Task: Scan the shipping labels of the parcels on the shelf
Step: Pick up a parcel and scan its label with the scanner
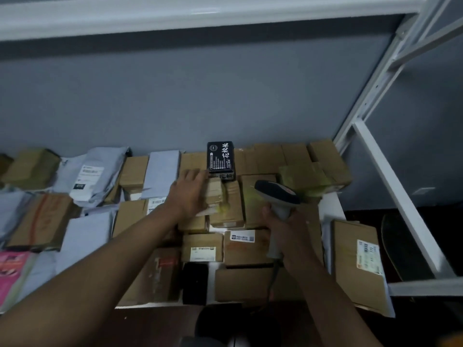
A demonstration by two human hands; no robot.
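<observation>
Many cardboard parcels and grey mailer bags cover the white shelf [333, 204]. My left hand [189, 194] reaches over the middle of the pile and grips a small taped cardboard box [216, 194]. My right hand [283, 224] holds a grey handheld barcode scanner [276, 194] by its handle, its head turned toward that small box. A yellowish light patch lies on the box beside it. A black box with white lettering [221, 157] stands just behind the small box. A box with a white label [241, 236] lies in front of the scanner.
A flat parcel with a shipping label [367, 256] leans at the shelf's right end by the white metal upright [398, 194]. Grey mailers [90, 176] and a pink packet [11, 271] lie at left. The grey wall stands behind; another shelf board runs overhead.
</observation>
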